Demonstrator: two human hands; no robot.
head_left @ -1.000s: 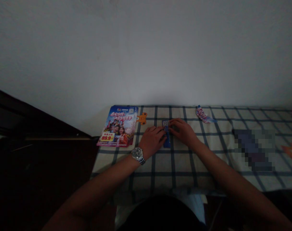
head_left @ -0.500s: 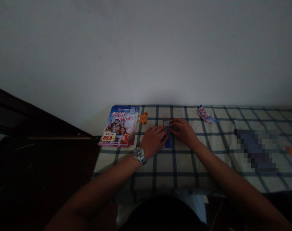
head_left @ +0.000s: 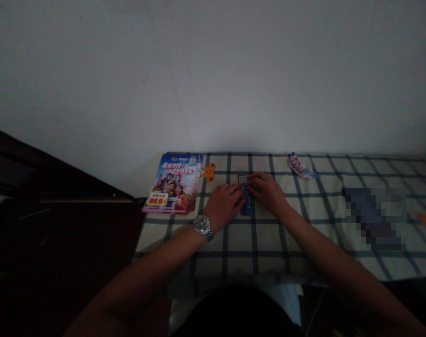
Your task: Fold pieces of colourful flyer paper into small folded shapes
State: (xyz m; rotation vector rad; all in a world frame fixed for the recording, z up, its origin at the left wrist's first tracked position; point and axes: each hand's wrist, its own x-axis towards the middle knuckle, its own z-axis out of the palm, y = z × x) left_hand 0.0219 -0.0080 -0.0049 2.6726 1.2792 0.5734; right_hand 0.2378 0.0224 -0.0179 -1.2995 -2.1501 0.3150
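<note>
A narrow blue folded flyer (head_left: 245,207), with a QR code at its top end, lies on the checked cloth between my two hands. From the left, my left hand (head_left: 225,204), with a metal watch at the wrist, grips the flyer's edge with bent fingers partly covering it. My right hand (head_left: 266,191) pinches the opposite edge near the QR code, thumb and fingers close together. Left of my hands sits a stack of colourful flyers (head_left: 174,182), which neither hand touches.
The checked tablecloth (head_left: 209,255) runs along a grey wall (head_left: 213,84). An orange cartoon figure (head_left: 208,172) shows beside the stack. A crumpled red, white and blue wrapper (head_left: 297,166) lies at the back right. Farther right is a dark pixelated object (head_left: 372,220).
Both hands stay at the folded flyer with almost no visible movement. The view has shifted very slightly.
</note>
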